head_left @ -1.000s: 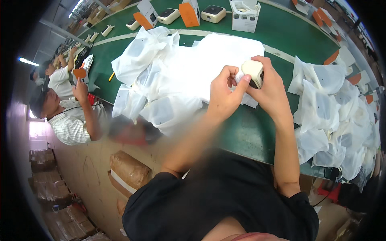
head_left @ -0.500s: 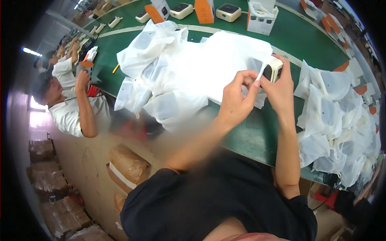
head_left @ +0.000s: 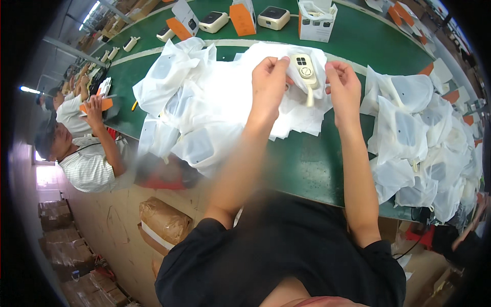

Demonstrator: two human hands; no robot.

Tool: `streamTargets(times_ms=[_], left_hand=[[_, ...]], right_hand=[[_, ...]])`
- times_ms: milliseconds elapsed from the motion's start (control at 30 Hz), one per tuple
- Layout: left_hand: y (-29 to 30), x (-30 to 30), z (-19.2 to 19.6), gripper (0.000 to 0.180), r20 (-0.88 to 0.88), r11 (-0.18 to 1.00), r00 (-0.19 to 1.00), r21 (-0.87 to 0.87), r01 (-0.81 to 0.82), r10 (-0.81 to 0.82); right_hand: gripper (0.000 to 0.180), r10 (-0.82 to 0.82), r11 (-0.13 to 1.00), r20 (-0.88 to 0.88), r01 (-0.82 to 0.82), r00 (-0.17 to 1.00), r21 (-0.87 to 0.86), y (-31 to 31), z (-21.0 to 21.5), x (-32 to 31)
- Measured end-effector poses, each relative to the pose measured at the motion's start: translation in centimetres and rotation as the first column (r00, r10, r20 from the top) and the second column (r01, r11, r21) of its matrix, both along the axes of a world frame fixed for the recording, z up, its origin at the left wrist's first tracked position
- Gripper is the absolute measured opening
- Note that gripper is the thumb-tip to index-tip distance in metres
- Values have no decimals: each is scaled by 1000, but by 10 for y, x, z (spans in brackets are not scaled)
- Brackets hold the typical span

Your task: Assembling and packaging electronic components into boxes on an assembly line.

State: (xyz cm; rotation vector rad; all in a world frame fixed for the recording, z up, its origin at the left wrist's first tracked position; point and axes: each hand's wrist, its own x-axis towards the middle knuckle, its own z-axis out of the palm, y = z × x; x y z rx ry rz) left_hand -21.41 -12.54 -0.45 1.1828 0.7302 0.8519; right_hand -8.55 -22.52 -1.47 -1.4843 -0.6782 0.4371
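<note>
- Cream-coloured and rounded, an oblong device (head_left: 305, 71) with a dark four-part square, a round disc and a pale strap is lying between our two hands, against a thin white translucent wrapper (head_left: 320, 85).
- With our left hand (head_left: 268, 88), we are holding the wrapper's left edge, thumb and forefinger drawn narrowly together just beside the device.
- With our right hand (head_left: 344, 88), we are touching the wrapper's right edge, fingers curled; whether they are pinching it, we cannot tell.
- Below the wrapper, a broad layered white stack (head_left: 238, 84) is covering part of the green tabletop (head_left: 312, 158).
- On our right, a heap of cloudy white bags (head_left: 406, 130) with dark shapes inside is crowding the table.
- Beyond our hands, a white printed carton (head_left: 317, 28) is standing near a cream, black-topped boxy unit (head_left: 273, 19).
- On our left, a co-worker in a pale striped shirt (head_left: 87, 166) is holding an orange cardboard piece (head_left: 106, 104).
</note>
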Motion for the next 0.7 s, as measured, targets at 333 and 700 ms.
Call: streamTargets(times_ms=[333, 700], left_hand=[[3, 8, 64, 22, 258, 990, 964, 139, 32, -67], [18, 37, 110, 28, -113, 679, 782, 430, 595, -613]], right_hand=[[36, 285, 880, -195, -175, 939, 442, 3, 3, 26], [72, 38, 961, 6, -38, 999, 274, -22, -47, 19]])
